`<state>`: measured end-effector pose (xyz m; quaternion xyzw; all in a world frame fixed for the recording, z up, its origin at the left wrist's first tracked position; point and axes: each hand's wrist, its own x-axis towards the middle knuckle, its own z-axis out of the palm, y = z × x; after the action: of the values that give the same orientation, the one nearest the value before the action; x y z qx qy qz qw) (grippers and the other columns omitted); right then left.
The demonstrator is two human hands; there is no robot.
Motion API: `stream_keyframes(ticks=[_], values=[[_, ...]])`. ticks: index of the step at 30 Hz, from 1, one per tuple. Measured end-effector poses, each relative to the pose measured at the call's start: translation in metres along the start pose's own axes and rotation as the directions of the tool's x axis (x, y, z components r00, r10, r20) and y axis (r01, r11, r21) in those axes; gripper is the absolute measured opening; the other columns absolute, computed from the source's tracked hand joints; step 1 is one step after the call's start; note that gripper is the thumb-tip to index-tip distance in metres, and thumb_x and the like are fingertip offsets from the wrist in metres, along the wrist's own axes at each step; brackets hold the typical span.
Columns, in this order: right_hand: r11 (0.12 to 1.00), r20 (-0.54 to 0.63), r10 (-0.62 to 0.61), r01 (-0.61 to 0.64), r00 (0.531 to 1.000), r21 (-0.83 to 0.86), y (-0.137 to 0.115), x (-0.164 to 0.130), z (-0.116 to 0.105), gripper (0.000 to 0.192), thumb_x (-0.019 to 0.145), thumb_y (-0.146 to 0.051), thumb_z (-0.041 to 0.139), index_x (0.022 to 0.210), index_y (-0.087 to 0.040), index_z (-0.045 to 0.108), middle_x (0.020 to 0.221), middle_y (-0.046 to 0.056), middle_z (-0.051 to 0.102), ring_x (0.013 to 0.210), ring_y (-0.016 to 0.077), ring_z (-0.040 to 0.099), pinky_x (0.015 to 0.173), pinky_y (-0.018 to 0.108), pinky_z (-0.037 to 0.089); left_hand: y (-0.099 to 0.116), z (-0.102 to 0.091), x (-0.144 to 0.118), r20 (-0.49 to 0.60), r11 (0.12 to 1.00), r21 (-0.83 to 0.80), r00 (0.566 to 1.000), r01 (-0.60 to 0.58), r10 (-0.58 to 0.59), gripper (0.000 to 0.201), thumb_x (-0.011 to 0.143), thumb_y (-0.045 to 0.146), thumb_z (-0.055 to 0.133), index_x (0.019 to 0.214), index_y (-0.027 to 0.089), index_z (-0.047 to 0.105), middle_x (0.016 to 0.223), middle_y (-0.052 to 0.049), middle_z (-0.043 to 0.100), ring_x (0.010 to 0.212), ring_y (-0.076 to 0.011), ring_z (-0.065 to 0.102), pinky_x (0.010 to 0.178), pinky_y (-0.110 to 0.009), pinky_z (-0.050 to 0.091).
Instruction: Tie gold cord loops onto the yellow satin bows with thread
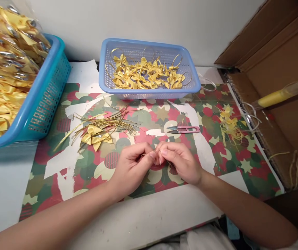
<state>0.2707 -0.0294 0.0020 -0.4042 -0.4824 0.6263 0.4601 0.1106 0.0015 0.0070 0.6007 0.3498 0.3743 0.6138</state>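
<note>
My left hand (pixel 135 166) and my right hand (pixel 179 159) meet over the middle of the patterned sheet. Both are closed in a pinch on a thin gold cord (pixel 157 150), most of which the fingers hide. Left of my hands lies a yellow ribbon bow (pixel 95 138), against a loose bundle of gold cords (pixel 104 124). Just beyond my right hand rest pink-handled thread snips (pixel 184 129), blades pointing left.
At the back stands a blue basket (pixel 149 93) of yellow bows with cord loops. A larger blue basket (pixel 51 83) at left is heaped with bows, some bagged. Thread scraps (pixel 228 126) lie at right, beside an open cardboard box (pixel 276 66). The patterned sheet (pixel 86 173) is torn.
</note>
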Motion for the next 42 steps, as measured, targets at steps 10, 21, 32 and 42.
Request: stream_keyframes(ticks=[10, 21, 32, 42], values=[[0.999, -0.035, -0.008, 0.007, 0.999, -0.033, -0.0003, -0.0014, 0.003, 0.033, 0.094, -0.032, 0.051, 0.065, -0.018, 0.056, 0.065, 0.0, 0.058, 0.064, 0.0111, 0.053, 0.061, 0.025, 0.047, -0.0002, 0.0015, 0.0003, -0.013, 0.999, -0.038, 1.0, 0.022, -0.023, 0.027, 0.084, 0.013, 0.051, 0.057, 0.017, 0.055, 0.055, 0.004, 0.06, 0.052, -0.0057, 0.051, 0.052, -0.015, 0.043], [1.0, -0.027, 0.0, 0.0, 1.0, 0.004, 0.0006, -0.0011, 0.0036, 0.035, 0.095, -0.032, 0.049, 0.063, -0.018, 0.055, 0.064, 0.0, 0.056, 0.062, 0.0113, 0.05, 0.06, 0.026, 0.044, 0.0016, 0.0026, 0.0013, -0.013, 0.997, -0.065, 0.999, 0.052, -0.053, 0.027, 0.083, 0.012, 0.051, 0.057, 0.016, 0.056, 0.054, 0.005, 0.06, 0.051, -0.004, 0.05, 0.05, -0.012, 0.043], [1.0, -0.016, 0.009, -0.008, 1.0, 0.028, 0.0016, -0.0016, 0.0026, 0.032, 0.094, -0.028, 0.049, 0.065, -0.018, 0.056, 0.065, 0.0, 0.056, 0.063, 0.0111, 0.051, 0.061, 0.026, 0.044, 0.0013, 0.0032, 0.0016, -0.014, 0.996, -0.078, 0.999, 0.046, -0.047, 0.027, 0.082, 0.01, 0.05, 0.056, 0.016, 0.056, 0.054, 0.007, 0.059, 0.051, -0.0025, 0.05, 0.051, -0.009, 0.043], [0.995, 0.011, 0.039, -0.04, 0.999, 0.09, 0.0011, -0.0013, 0.0, 0.031, 0.094, -0.025, 0.047, 0.066, -0.017, 0.057, 0.067, 0.001, 0.058, 0.066, 0.0113, 0.054, 0.062, 0.026, 0.045, 0.0034, 0.0038, 0.0031, -0.027, 0.996, -0.09, 0.999, 0.024, -0.026, 0.029, 0.081, 0.005, 0.048, 0.055, 0.016, 0.054, 0.053, 0.008, 0.061, 0.05, -0.0007, 0.052, 0.051, -0.006, 0.043]])
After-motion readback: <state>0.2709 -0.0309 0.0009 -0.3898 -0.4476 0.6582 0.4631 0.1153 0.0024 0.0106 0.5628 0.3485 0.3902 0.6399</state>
